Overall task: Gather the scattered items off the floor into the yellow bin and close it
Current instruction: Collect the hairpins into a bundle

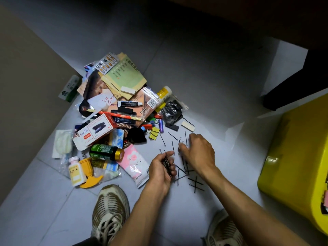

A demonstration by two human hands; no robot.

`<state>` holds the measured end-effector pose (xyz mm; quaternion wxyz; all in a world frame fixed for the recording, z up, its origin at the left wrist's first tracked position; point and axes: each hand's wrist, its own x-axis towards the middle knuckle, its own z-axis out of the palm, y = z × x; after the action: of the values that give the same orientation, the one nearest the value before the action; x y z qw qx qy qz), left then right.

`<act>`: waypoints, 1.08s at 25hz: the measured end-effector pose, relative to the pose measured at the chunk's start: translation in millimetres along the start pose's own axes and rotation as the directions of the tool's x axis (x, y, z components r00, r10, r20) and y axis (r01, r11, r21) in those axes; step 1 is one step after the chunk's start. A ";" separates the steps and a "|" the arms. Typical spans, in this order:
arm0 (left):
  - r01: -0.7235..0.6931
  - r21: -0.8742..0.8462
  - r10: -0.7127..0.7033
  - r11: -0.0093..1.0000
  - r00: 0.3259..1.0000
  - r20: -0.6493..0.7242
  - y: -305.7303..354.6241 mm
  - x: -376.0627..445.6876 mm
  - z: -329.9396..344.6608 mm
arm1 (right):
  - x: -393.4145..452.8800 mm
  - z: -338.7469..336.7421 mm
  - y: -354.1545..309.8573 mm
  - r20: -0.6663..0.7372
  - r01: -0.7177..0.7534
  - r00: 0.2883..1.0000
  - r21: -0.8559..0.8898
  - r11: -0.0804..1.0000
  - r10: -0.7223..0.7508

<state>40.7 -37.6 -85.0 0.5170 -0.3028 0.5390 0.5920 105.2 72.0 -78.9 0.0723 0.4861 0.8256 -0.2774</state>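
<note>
So left hand (162,170) grips a bundle of thin wire pins (167,165), right hand (197,151) pinches one; glossy yellow bin (298,157) at 3 o'clock, bare tile between.

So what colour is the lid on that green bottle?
Shiny gold. The green bottle lies on its side in the pile; the head view shows its lid clearly.

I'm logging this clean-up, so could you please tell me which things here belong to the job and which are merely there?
Job:
- bobby pins on the floor
- pin bundle gripped by left hand
- right hand
- clutter pile
- yellow bin

Merely there:
- shoes
- dark furniture leg
</note>
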 end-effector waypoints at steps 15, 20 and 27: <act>-0.066 0.093 0.077 0.994 0.990 -0.119 28.8 -5.3 -39.9 | 16.8 46.4 -28.6 0.064 0.370 0.929 -0.106 0.923 -0.365; -0.026 0.094 0.033 0.995 0.997 -0.071 15.0 8.6 -20.8 | -30.8 22.4 27.8 0.136 0.367 0.922 -0.001 0.930 -0.363; -0.022 0.085 0.027 0.996 0.998 -0.053 -5.7 5.7 -21.5 | -85.7 18.1 88.1 0.381 0.431 0.869 -0.273 0.860 -0.315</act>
<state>40.2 -57.2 -97.1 0.5070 -0.2902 0.5811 0.5667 221.1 30.0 -94.8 0.2358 0.2415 0.9174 -0.2110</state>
